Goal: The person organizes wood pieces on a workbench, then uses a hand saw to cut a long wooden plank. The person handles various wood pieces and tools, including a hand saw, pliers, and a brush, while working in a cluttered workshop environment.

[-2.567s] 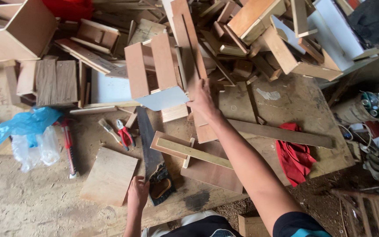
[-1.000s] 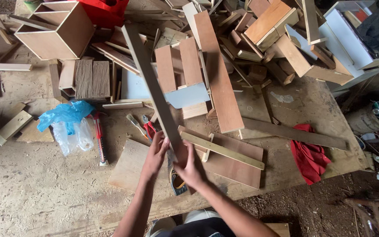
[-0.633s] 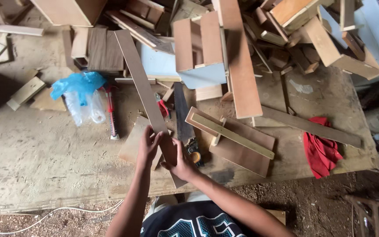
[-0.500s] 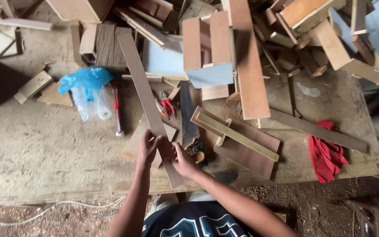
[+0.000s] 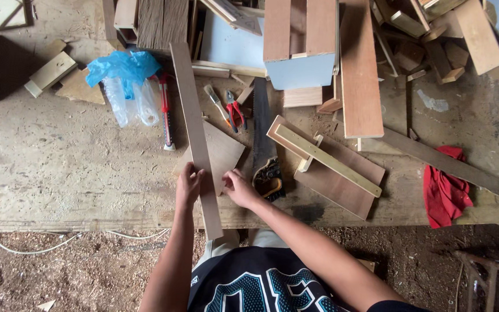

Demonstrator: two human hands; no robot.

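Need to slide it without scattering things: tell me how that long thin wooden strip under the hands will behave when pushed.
The long strip looks thin and flat, so it will probably slide rather than roll. Its near end overhangs the bench edge, so it may tip.

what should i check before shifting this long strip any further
1. Left hand on the long strip: ok, fingers at its left edge.
2. Right hand steadying: ok, beside the strip's right edge.
3. Strip supported: not ok, near end overhangs the workbench edge.
4. Strip lying flat: not ok, it rests across a plywood offcut.
5. Handsaw clear of fingers: ok, apart, though close to the right hand.
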